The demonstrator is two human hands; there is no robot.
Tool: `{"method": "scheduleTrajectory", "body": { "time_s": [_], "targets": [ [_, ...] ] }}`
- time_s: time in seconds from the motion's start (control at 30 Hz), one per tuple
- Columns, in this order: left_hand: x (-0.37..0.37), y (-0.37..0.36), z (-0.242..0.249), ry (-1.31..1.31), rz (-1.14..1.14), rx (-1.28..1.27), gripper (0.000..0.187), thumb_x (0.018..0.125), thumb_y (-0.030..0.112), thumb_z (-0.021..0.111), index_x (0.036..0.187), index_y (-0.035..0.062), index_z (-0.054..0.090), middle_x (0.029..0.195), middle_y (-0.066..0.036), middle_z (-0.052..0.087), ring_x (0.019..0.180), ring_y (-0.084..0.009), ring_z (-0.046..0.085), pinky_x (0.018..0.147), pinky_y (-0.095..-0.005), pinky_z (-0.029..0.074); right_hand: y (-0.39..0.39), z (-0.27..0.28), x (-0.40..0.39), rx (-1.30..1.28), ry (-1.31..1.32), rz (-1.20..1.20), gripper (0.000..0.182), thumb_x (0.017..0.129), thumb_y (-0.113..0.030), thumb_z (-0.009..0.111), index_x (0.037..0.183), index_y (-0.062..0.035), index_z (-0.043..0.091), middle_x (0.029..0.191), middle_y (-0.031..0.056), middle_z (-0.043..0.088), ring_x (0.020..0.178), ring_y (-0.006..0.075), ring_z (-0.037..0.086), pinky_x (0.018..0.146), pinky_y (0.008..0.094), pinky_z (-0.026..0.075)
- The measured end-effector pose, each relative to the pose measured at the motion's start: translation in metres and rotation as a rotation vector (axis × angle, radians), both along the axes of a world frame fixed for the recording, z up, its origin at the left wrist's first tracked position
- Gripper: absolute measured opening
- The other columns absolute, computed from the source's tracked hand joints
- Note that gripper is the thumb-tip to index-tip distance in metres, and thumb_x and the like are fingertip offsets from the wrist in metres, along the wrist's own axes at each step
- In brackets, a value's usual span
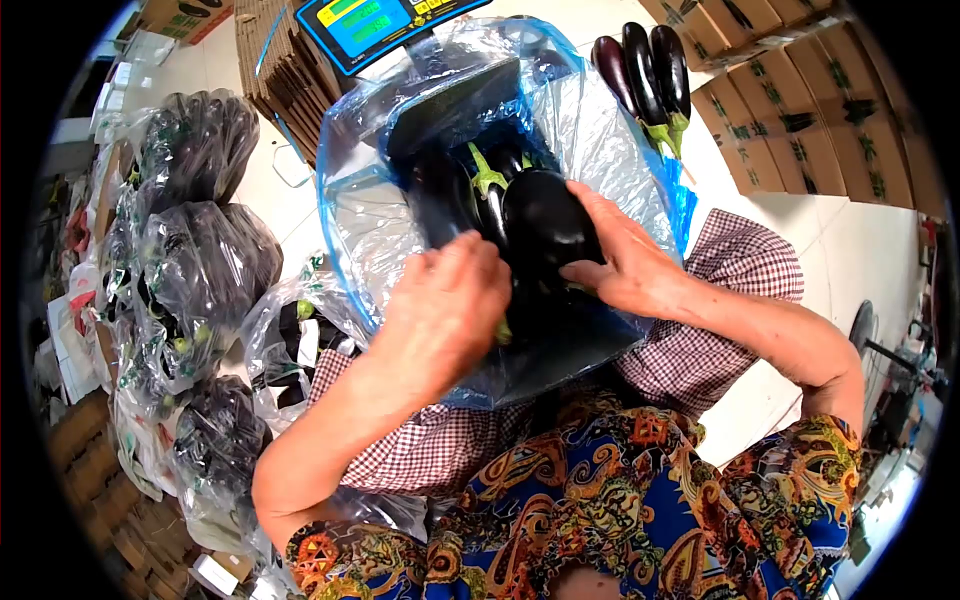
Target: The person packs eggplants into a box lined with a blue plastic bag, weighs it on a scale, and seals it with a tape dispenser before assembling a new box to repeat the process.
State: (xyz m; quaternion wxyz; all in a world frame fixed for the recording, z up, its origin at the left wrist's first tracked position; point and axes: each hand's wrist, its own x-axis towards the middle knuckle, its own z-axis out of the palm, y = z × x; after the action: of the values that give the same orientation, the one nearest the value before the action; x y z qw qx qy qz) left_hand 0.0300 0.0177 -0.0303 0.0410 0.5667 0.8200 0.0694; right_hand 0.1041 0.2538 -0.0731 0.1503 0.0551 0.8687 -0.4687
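A large, glossy dark eggplant is in my right hand, thumb on its near end and fingers along its right side. My left hand is closed over another dark eggplant at the left; its fingertips are partly hidden. A green stem end shows just below that hand. Between them lies an eggplant with a green stem, stem pointing away from me. All sit in a dark scale tray lined with a clear blue-edged plastic bag, spread open around the rim.
A digital scale display stands behind the bag. Three loose eggplants lie on the floor at the back right, near cardboard boxes. Flattened cardboard is stacked at the back left. Several bags of eggplants line the left side.
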Motion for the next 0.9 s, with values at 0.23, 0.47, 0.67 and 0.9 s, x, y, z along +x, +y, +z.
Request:
{"method": "scheduleTrajectory", "body": {
  "time_s": [0.23,0.47,0.67,0.9],
  "targets": [
    [0.039,0.026,-0.050,0.345,-0.225,-0.359,0.036,0.080,0.024,0.056,0.106,0.0024,0.067,0.113,-0.014,0.061,0.109,-0.0316,0.054,0.087,-0.0427,0.044,-0.002,-0.008,0.001,0.013,0.075,-0.039,0.086,0.078,-0.014,0.070,0.147,0.0034,0.021,0.141,0.0309,0.037,0.132,0.0436,0.038,0.111,0.0422,0.032],
    [-0.001,0.046,-0.085,-0.168,-0.248,-0.642,0.046,0.076,0.022,0.064,0.120,0.0083,0.063,0.111,-0.011,0.061,0.108,-0.0309,0.054,0.084,-0.0362,0.046,-0.001,-0.009,0.005,-0.038,0.053,-0.080,0.084,0.078,-0.013,0.069,0.146,0.0012,0.023,0.141,0.0301,0.038,0.132,0.0433,0.039,0.111,0.0431,0.033],
    [-0.078,0.038,-0.071,-0.243,-0.120,-0.581,0.058,0.070,0.012,0.069,0.127,0.0101,0.057,0.124,-0.007,0.053,0.121,-0.0277,0.045,0.094,-0.0425,0.041,0.008,0.002,0.016,-0.027,0.097,-0.072,0.079,0.077,-0.008,0.071,0.144,-0.0010,0.030,0.136,0.0262,0.046,0.127,0.0404,0.047,0.105,0.0427,0.039],
    [-0.095,0.048,-0.084,-0.259,-0.153,-0.601,0.054,0.069,0.011,0.071,0.122,0.0124,0.062,0.128,-0.008,0.051,0.124,-0.0299,0.040,0.095,-0.0466,0.037,0.011,0.009,0.010,0.453,0.198,0.419,0.068,0.069,0.001,0.065,0.134,0.0024,0.045,0.132,0.0273,0.046,0.106,0.0429,0.055,0.085,0.0479,0.047]
  ]
}}
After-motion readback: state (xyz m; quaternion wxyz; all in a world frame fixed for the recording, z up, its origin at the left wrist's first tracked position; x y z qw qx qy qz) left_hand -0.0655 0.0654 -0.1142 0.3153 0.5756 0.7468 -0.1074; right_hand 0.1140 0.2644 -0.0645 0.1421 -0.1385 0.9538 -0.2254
